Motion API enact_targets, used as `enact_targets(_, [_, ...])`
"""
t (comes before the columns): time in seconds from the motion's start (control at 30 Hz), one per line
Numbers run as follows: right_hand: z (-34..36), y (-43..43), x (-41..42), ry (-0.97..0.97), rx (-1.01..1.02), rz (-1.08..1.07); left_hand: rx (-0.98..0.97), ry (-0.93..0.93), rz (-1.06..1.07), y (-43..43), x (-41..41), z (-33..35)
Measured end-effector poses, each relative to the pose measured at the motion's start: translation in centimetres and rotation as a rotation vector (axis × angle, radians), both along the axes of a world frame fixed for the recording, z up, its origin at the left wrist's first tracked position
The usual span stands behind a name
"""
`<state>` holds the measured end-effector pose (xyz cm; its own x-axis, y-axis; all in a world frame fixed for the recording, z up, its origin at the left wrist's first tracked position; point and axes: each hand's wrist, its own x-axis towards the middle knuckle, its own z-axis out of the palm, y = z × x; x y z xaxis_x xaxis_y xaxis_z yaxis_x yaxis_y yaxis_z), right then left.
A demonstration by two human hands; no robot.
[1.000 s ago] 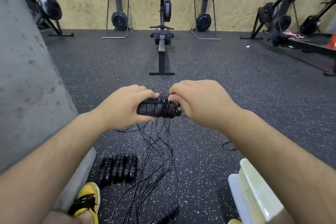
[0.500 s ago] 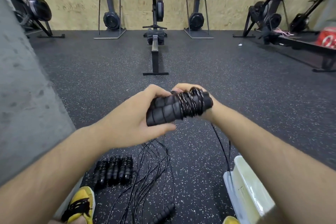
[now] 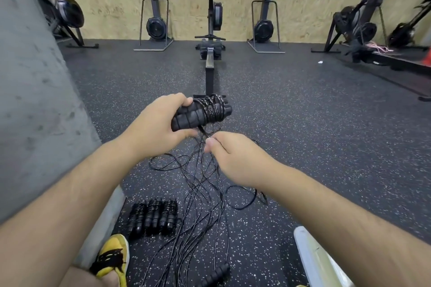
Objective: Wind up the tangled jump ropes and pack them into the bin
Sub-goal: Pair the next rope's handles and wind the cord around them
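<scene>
1. Handle bundle [image 3: 203, 112]: black foam jump-rope handles side by side, cord wound round their far end. Held tilted in the air above the floor [image 3: 303, 123].
2. Left hand [image 3: 158, 128]: fingers and thumb curled round the near end of the handle bundle.
3. Right hand [image 3: 235, 158]: just below the bundle, thumb and fingers pinching the loose cords [image 3: 200, 193] that hang from it.
4. Loose cords: tangled, spread over the floor toward the viewer; one free handle [image 3: 215, 275] lies at the near end.
5. Wound bundles [image 3: 152, 215]: three, side by side on the floor, left of the cords, near a yellow shoe [image 3: 114, 256].
6. Bin [image 3: 312, 261]: pale, lower right, partly behind the right forearm; contents not visible.
7. Rowing machine [image 3: 211, 30]: straight ahead, by the wooden wall.
</scene>
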<state>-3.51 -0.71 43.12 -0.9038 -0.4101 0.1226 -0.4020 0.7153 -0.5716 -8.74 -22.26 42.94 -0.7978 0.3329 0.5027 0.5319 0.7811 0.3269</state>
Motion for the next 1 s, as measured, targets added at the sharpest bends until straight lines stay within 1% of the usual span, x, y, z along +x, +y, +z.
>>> enact_targets(0.1, [1.1, 0.3, 1.3, 0.058, 0.069, 0.048, -0.091, 0.031, 0.05, -1.0, -0.4, -0.4])
enact_targets(0.2, [2.0, 0.6, 1.9, 0.226, 0.177, 0.066, -0.176, 0.038, 0.046, -1.5, -0.6, -0.9])
enact_targets(0.33, [3.0, 1.3, 1.6, 0.46, 0.344, 0.063, -0.206, 0.016, -0.016, -1.1, -0.4, -1.5])
enact_targets(0.43, [3.2, 2.0, 0.5, 0.579, 0.348, 0.047, -0.243, 0.013, -0.085, -0.2, 0.3, -1.5])
enact_targets(0.57, [3.5, 3.5, -1.9, 0.597, 0.3, 0.051, -0.24, -0.018, -0.195, 1.4, 1.8, -1.3])
enact_targets(0.63, [3.9, 4.7, -3.2, 0.554, 0.257, 0.049, -0.211, -0.042, -0.271, 2.4, 2.9, -1.0])
enact_targets(0.67, [3.9, 5.2, -3.8, 0.497, 0.21, 0.04, -0.18, -0.066, -0.298, 2.9, 3.3, -0.9])
enact_targets(0.77, [2.9, 6.0, -4.8, 0.24, 0.023, 0.009, -0.018, -0.19, -0.318, 4.1, 4.9, -0.3])
enact_targets(0.83, [2.4, 5.9, -4.8, 0.115, -0.114, 0.011, 0.072, -0.184, -0.355, 4.6, 5.4, 0.2])
enact_targets(0.87, [2.1, 5.9, -4.6, 0.066, -0.142, 0.026, 0.089, -0.159, -0.354, 4.7, 5.5, 0.3])
enact_targets(0.9, [1.7, 5.4, -4.5, 0.064, -0.053, 0.054, 0.098, -0.133, -0.347, 4.8, 5.5, 0.6])
enact_targets(0.93, [0.9, 4.6, -4.3, -0.02, -0.075, 0.069, 0.111, -0.118, -0.336, 4.8, 5.2, 0.6])
enact_targets(0.97, [0.4, 4.0, -3.7, -0.145, -0.155, -0.001, 0.121, -0.111, -0.323, 4.8, 5.0, 0.9])
enact_targets(1.0, [0.7, 3.1, -2.8, -0.234, -0.322, -0.144, 0.117, -0.104, -0.3, 4.6, 4.6, 0.9])
